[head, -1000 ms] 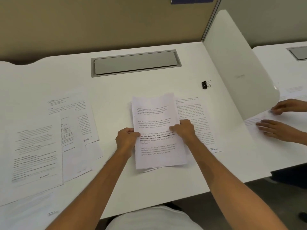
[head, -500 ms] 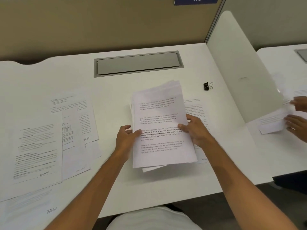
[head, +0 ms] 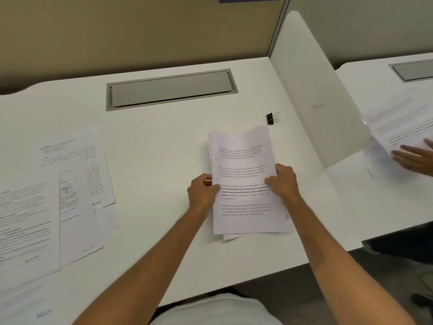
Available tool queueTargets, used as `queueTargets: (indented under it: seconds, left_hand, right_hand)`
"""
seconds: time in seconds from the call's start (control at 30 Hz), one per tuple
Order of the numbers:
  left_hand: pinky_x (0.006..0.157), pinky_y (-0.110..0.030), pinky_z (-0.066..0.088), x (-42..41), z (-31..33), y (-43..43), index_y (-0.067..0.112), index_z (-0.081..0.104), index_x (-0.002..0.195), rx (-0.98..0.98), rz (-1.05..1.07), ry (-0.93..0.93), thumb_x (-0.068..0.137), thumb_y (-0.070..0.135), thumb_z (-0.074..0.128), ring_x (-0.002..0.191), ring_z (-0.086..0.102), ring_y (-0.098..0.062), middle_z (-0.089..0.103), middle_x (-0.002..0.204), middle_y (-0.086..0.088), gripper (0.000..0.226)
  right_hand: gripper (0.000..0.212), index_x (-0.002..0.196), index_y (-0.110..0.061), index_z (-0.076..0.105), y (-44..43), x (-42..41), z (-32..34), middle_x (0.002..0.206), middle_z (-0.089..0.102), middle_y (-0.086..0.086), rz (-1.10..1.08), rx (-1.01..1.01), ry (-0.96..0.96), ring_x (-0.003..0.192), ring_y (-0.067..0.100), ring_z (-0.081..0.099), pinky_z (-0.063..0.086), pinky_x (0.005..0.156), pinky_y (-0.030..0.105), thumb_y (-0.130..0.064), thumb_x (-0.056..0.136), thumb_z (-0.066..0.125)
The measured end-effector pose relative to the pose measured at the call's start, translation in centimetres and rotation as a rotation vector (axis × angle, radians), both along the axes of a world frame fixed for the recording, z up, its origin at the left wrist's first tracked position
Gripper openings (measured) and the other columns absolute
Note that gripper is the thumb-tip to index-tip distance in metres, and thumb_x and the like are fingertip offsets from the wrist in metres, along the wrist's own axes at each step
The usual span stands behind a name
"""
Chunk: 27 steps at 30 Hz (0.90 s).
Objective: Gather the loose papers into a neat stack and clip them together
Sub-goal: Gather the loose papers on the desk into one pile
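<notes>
A stack of printed white papers (head: 243,160) is lifted off the white desk (head: 164,137) at centre right, its far end raised and slightly curled. My left hand (head: 202,192) grips the stack's left edge and my right hand (head: 283,181) grips its right edge, thumbs on the top sheet. One sheet's corner pokes out at the bottom of the stack. A black binder clip (head: 271,118) lies on the desk just beyond the stack's far right corner. More loose printed sheets (head: 70,195) lie spread and overlapping at the left of the desk.
A grey cable-tray lid (head: 171,89) is set into the desk at the back. A white divider panel (head: 316,90) stands at the right. Beyond it, another person's hand (head: 412,156) handles papers (head: 398,120) on the neighbouring desk.
The sheet that lay on the desk right of the stack is now gone from there. The stack has risen off the desk, with my right hand moved to its right edge.
</notes>
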<state>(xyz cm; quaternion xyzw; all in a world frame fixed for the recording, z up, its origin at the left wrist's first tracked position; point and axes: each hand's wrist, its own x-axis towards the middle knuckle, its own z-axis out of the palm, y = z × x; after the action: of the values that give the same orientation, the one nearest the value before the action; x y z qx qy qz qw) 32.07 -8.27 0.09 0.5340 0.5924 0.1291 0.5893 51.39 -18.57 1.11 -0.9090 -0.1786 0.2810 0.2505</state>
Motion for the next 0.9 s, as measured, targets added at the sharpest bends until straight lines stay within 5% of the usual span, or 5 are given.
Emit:
queueTargets:
  seconds: [0.17,0.3,0.47,0.67,0.9]
  left_hand:
    - [0.088,-0.046,0.060,1.6,0.0,-0.7,0.016,0.072,0.118,0.059,0.017,0.068,0.081,0.004,0.067,0.105,0.068,-0.030,0.067,0.117,-0.010,0.038]
    - [0.096,-0.053,0.054,2.3,0.5,-0.6,0.024,0.067,0.125,0.043,0.090,0.187,0.084,0.011,0.067,0.122,0.050,-0.031,0.043,0.122,-0.005,0.044]
    - [0.090,-0.047,0.059,2.1,0.7,0.0,0.018,0.063,0.123,-0.010,0.101,0.103,0.082,0.007,0.066,0.107,0.066,-0.033,0.063,0.126,-0.012,0.043]
    - [0.089,-0.048,0.058,1.5,0.5,0.5,0.024,0.052,0.111,-0.088,0.141,0.100,0.081,0.010,0.068,0.094,0.069,-0.030,0.066,0.103,-0.002,0.037]
    - [0.057,-0.026,0.055,0.8,0.3,1.5,0.021,0.053,0.089,-0.072,0.192,0.064,0.080,0.002,0.068,0.076,0.069,-0.021,0.068,0.102,-0.007,0.026]
  right_hand:
    - [0.038,0.124,-0.008,0.057,0.7,-0.2,0.2,0.128,0.049,0.017,-0.011,-0.195,-0.063,0.121,0.036,0.051,0.050,0.098,0.052,-0.014,0.087,0.061]
    - [0.044,0.129,-0.015,0.052,1.2,-0.4,0.4,0.134,0.043,0.014,-0.065,-0.226,-0.025,0.125,0.034,0.045,0.047,0.102,0.051,-0.019,0.089,0.067]
    - [0.048,0.127,-0.016,0.049,1.9,-0.8,0.5,0.132,0.051,0.013,-0.075,-0.220,0.001,0.121,0.035,0.053,0.047,0.102,0.051,-0.019,0.085,0.071]
    - [0.061,0.126,-0.010,0.040,2.6,-1.1,0.4,0.127,0.058,0.014,-0.148,-0.096,0.122,0.115,0.037,0.059,0.047,0.102,0.055,-0.014,0.079,0.079]
    - [0.050,0.120,-0.009,0.059,2.6,-0.4,0.4,0.126,0.062,0.012,-0.126,-0.066,0.119,0.117,0.035,0.060,0.050,0.099,0.053,-0.019,0.076,0.080]
